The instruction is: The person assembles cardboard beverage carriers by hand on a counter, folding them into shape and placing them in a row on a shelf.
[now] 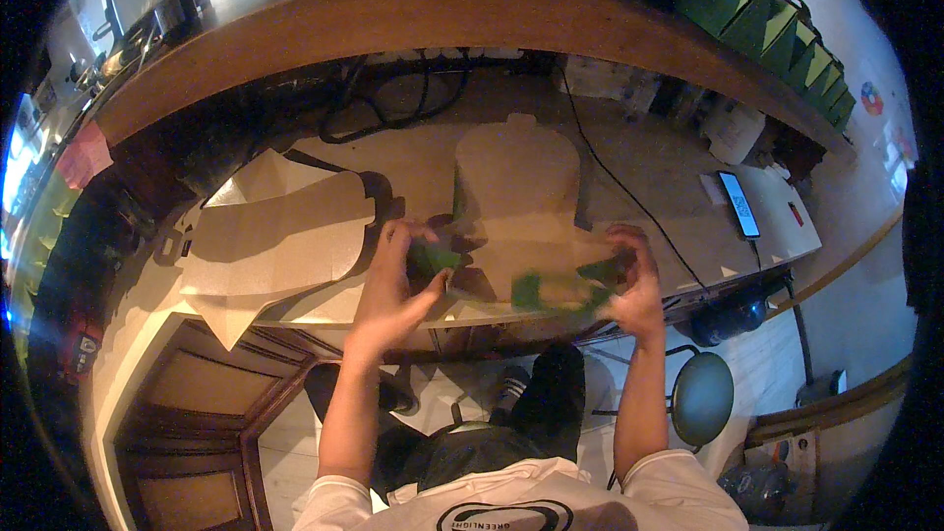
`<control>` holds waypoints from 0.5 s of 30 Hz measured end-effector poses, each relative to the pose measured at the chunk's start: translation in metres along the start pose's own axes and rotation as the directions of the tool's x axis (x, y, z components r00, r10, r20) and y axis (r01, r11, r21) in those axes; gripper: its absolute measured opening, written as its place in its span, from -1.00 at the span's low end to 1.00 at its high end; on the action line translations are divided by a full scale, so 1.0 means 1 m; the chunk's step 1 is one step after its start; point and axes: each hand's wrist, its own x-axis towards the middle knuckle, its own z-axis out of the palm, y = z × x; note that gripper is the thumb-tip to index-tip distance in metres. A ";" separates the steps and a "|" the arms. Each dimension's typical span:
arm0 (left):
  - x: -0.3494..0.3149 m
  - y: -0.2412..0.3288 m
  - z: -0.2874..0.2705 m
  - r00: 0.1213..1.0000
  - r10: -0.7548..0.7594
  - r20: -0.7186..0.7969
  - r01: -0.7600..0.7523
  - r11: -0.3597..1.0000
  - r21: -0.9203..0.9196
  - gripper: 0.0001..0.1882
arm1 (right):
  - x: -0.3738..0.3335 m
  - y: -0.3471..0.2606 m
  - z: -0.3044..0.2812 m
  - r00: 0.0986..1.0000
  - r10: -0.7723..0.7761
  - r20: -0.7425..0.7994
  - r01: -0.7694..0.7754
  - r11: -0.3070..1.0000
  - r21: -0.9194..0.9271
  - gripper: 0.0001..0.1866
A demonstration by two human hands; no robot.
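A: What is nearest?

B: The wearer's pale shirt [536, 497] and dark-clad legs, with a round green stool [703, 398] to the right. Bare forearms reach forward to the worktop [393, 152].

A: And the hands?

B: The left hand [398, 280] is half open, thumb apart from the fingers, with a green flap between them; whether it pinches the flap, I cannot tell. The right hand [634, 290] is curled more closely and appears to grip another green flap.

A: Where is the card itself?

B: The brown card blank [516, 182] lies between the hands at the worktop's near edge, its rounded panel stretching away from the wearer.

A: How far along is it?

B: Partly folded, I judge. Green-faced flaps [529, 292] are raised at the near end, though blurred. The far panel is spread open, so closing it over seems undone.

A: What lies around it?

B: To the left, more flat card pieces [285, 231], apparently not folded. To the right, a lit phone [739, 205]. Behind, black cables [393, 123].

A: And farthest?

B: A curved wooden shelf [442, 15], with a row of angular green boxes [737, 5] at its right end.
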 end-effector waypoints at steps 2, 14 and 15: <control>0.000 0.000 0.001 1.000 0.010 -0.016 -0.010 0.999 0.043 -0.53 | 0.001 -0.005 0.002 0.999 0.022 -0.034 -0.025 0.995 -0.093 -0.32; 0.001 0.016 0.008 0.998 -0.052 -0.041 0.061 0.966 0.250 -0.25 | 0.003 -0.015 0.014 0.994 -0.003 -0.105 -0.038 0.922 -0.385 -0.18; 0.001 0.017 0.007 0.996 -0.079 -0.031 0.084 0.966 0.246 -0.15 | 0.002 -0.013 0.013 0.995 0.013 -0.101 -0.055 0.907 -0.417 -0.10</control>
